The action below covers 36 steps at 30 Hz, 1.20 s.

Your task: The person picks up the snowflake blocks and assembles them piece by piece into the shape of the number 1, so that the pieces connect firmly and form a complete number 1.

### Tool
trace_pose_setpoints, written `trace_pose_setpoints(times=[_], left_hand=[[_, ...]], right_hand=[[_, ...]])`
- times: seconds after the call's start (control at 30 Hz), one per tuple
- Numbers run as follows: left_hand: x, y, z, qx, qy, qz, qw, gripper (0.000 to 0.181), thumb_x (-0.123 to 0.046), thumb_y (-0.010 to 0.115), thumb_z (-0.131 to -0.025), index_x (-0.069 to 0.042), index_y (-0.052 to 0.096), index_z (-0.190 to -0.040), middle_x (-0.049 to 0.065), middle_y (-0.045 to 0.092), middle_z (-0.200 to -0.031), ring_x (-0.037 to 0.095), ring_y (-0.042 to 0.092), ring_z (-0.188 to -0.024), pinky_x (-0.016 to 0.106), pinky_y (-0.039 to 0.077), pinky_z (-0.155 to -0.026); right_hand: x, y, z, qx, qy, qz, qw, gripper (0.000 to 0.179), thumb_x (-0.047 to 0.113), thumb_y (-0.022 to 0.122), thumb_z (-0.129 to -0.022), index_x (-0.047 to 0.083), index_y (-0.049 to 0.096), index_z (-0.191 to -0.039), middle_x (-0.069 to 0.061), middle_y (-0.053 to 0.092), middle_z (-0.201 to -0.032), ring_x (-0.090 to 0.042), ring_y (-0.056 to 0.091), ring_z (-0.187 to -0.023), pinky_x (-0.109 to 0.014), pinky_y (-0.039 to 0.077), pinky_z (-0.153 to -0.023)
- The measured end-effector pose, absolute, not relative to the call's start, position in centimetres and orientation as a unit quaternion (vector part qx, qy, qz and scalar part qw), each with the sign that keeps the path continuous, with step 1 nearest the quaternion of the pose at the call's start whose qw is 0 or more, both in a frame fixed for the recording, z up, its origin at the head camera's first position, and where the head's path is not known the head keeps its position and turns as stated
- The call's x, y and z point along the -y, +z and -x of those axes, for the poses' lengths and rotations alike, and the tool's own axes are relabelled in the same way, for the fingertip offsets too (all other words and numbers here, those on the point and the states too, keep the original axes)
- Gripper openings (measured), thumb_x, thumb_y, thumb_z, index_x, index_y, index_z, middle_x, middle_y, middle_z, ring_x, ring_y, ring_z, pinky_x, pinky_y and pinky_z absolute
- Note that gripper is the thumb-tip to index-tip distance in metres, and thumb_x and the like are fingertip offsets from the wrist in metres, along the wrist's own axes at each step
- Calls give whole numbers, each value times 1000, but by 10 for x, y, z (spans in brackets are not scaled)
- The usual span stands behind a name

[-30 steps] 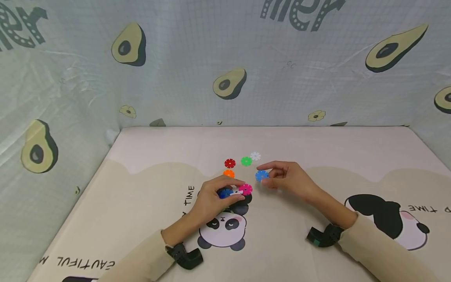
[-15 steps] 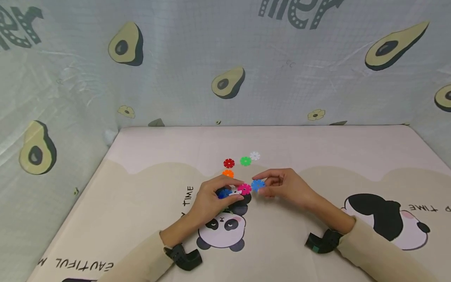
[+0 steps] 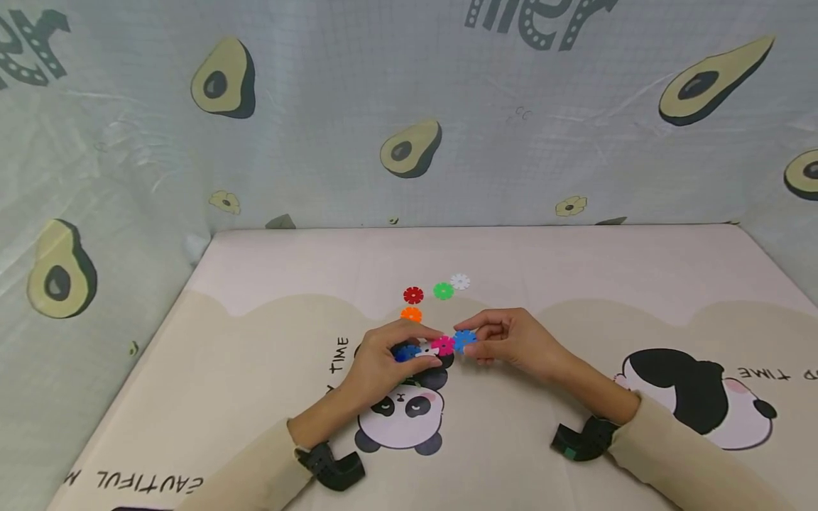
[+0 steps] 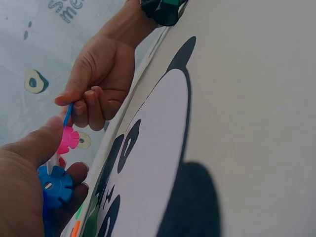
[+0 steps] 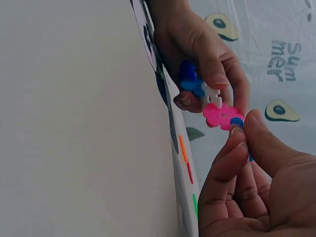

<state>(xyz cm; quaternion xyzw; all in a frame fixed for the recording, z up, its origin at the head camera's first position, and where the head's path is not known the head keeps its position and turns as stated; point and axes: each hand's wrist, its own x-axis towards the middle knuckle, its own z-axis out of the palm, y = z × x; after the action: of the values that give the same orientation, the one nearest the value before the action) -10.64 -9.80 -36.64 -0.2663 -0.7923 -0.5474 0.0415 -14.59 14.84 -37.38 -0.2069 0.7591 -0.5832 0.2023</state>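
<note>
My left hand (image 3: 393,353) pinches a short chain of notched plastic discs. In the right wrist view the chain runs from a dark blue disc (image 5: 187,71) through a lighter blue and a white disc (image 5: 212,95) to a pink disc (image 5: 222,116) at its end. Between thumb and fingers, my right hand (image 3: 517,339) holds a light blue disc (image 3: 464,341). Its edge meets the pink disc, the two set at an angle to each other. Whether their slots are locked together, I cannot tell. The left fingers hide part of the chain.
Beyond the hands, a red disc (image 3: 413,295), an orange disc (image 3: 412,314), a green disc (image 3: 444,291) and a white disc (image 3: 460,282) lie flat on the printed tablecloth (image 3: 255,397). An avocado-patterned curtain (image 3: 307,106) rises behind the table.
My right hand has moved left and slightly down, bringing the light blue disc from a gap away up against the pink one. The left hand has stayed nearly still.
</note>
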Motion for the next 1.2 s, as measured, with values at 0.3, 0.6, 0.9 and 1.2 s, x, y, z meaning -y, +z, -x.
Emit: trace_pose_setpoints(times=[0.3,0.6,0.9,1.2], left_hand=[[102,-390,118,780,-556,284,36,32,-13,80,-77,-13,73,-108,-3,69,-102,13,61,-97,30,50,-84],[104,-391,118,763,-571,301,33,32,-14,80,-77,-13,74,-108,-4,70,-102,14,62,-99,31,50,-86],[103,-391,116,747,-588,307,30,31,-10,80,-77,-10,74,-108,-2,70,-103,15,63,-99,32,51,-87],[103,-392,116,728,-595,338,43,30,-4,79,-77,-2,73,-106,4,71,-100,19,65,-99,34,51,-87]], right_hand=[[-147,-374,144,-738,-607,187,229,37,15,74,-84,-2,65,-116,-13,64,-77,-21,59,-67,-27,52,-62],[-146,-376,142,-716,-631,176,243,39,14,75,-84,-4,64,-116,-12,65,-79,-18,59,-66,-26,52,-62],[-144,-376,139,-696,-651,169,250,39,14,75,-83,-5,64,-115,-10,67,-79,-17,60,-66,-26,52,-62],[-144,-376,138,-683,-661,169,262,40,13,76,-83,-7,63,-115,-10,68,-80,-17,60,-66,-26,53,-63]])
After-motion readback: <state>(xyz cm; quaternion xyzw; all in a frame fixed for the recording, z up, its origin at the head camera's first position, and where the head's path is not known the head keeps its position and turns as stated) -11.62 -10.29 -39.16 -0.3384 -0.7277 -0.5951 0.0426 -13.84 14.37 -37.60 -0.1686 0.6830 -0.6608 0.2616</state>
